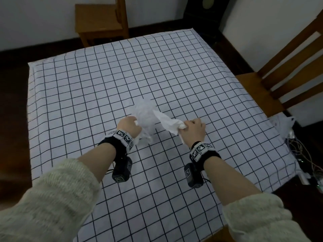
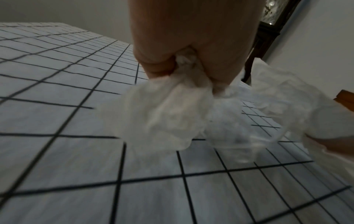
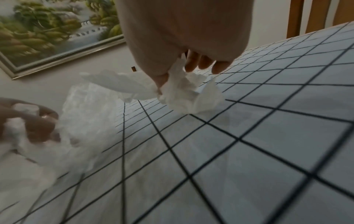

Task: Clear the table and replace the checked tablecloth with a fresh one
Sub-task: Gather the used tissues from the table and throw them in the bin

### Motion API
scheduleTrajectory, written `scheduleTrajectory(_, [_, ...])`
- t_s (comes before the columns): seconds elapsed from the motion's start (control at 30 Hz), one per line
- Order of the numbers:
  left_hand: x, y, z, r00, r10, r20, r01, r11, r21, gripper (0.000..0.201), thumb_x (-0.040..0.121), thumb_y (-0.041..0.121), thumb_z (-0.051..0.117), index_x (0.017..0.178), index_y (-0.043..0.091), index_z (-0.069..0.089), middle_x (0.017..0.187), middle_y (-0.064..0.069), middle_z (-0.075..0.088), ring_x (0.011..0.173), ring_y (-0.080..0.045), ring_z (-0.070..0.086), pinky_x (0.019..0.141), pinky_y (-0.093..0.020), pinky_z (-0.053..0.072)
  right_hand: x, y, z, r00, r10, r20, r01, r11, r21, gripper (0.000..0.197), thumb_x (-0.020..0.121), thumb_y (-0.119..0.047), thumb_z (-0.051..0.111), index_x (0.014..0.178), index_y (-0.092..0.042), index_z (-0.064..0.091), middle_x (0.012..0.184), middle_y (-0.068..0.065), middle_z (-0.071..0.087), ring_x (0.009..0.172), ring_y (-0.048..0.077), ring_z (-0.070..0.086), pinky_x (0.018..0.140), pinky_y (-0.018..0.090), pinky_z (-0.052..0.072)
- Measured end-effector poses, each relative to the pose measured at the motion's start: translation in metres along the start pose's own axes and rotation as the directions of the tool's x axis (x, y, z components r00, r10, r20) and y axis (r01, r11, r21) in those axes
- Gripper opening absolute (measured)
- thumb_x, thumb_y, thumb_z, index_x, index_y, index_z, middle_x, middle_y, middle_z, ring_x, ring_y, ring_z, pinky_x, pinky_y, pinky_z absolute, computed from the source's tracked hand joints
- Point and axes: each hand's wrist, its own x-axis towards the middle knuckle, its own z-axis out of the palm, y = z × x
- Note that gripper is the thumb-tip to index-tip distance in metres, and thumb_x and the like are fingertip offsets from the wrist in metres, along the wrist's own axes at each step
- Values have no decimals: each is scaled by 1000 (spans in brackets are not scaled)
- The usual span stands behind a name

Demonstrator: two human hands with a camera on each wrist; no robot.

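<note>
A small room with pale walls and a dark floor; a desk [image 1: 52,70] under a checked cloth [image 1: 90,95] fills the middle ground. The cloth serves as the landmark: it lies flat across the whole top, not yet lifted. Nearest the viewer, above the cloth's centre, the left hand [image 1: 130,127] has its grip clamped on a thin, crumpled, half-clear plastic bag [image 1: 145,114], probably holding it ready to receive rubbish. Just to the right of it, above the same part of the cloth, the right hand [image 1: 193,131] pinches a crumpled tissue [image 1: 167,122] between thumb and forefinger, the other fingers loose; the tissue points toward the bag, apparently to be dropped in. Judged stage: clearing. Beyond the cloth's far edge stands a chair [image 1: 97,20]; off its right edge stands a second chair [image 1: 288,70], with a tangle of cables [image 1: 297,149] on the floor. A framed painting [image 3: 47,30] hangs on the wall. Whether the bag's mouth is open cannot be told; both wrist views are blurred. No fresh cloth is in view.
</note>
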Motion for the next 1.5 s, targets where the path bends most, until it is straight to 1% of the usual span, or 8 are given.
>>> scheduleTrajectory(0.23, [-78,-36,10,999,51,-6,-51,958,-282,28,83,7,51,106,21,44,102,-4,57,69,-20,54,52,-27,42,-77,-28,10,968,-181,172,155,976,155,51,70,-52,54,98,-15,74,117,0,63,113,22,53,92,26,35])
scheduleTrajectory(0.37, [-122,-56,19,983,174,-57,-184,922,-341,39,90,14,55,127,16,43,115,-3,57,91,-20,59,73,-29,46,-135,-58,22,947,-295,125,267,942,201,53,61,-56,44,66,-8,65,67,-3,51,73,22,53,70,30,35])
scheduleTrajectory(0.53, [-191,-105,36,947,304,-107,-319,835,-448,52,88,18,64,134,7,42,126,-2,46,105,-17,53,89,-24,40,-206,-79,42,881,-441,169,437,897,62,47,72,-56,53,91,-18,74,106,-3,67,110,19,56,89,28,27])
scheduleTrajectory(0.83, [-322,-195,61,980,130,149,113,250,-962,38,81,36,63,101,3,61,96,-15,67,90,-30,63,83,-39,51,-367,-115,89,918,-334,215,334,942,39,27,91,-30,52,114,-15,56,125,4,44,116,30,36,97,36,33])
scheduleTrajectory(0.9, [-342,-212,66,988,67,138,117,251,-961,63,72,49,68,113,3,61,105,-16,68,97,-30,65,89,-40,52,-396,-123,96,924,-328,195,322,945,62,16,91,-28,53,103,-19,51,122,5,44,114,29,37,97,38,33])
scheduleTrajectory(1.03, [-375,-237,73,997,-83,4,36,390,-920,8,88,11,56,94,9,60,81,-7,62,72,-19,57,60,-23,50,-438,-133,116,915,-350,200,352,936,27,37,89,-30,53,123,-15,53,129,5,46,116,29,39,94,40,35])
scheduleTrajectory(1.23, [-419,-276,84,979,-194,-69,13,391,-920,14,88,1,51,93,15,53,77,-5,54,59,-17,48,53,-26,41,-472,-130,135,902,-416,113,333,839,430,69,73,-36,78,130,-19,44,129,4,44,116,21,46,99,40,43])
scheduleTrajectory(1.5, [-474,-300,114,942,-324,-91,-3,262,-965,15,84,-1,48,84,12,55,78,-11,53,70,-20,50,62,-30,42,-518,-93,153,735,-413,537,-123,699,705,64,94,-25,59,147,-32,23,137,6,43,125,30,48,82,41,50])
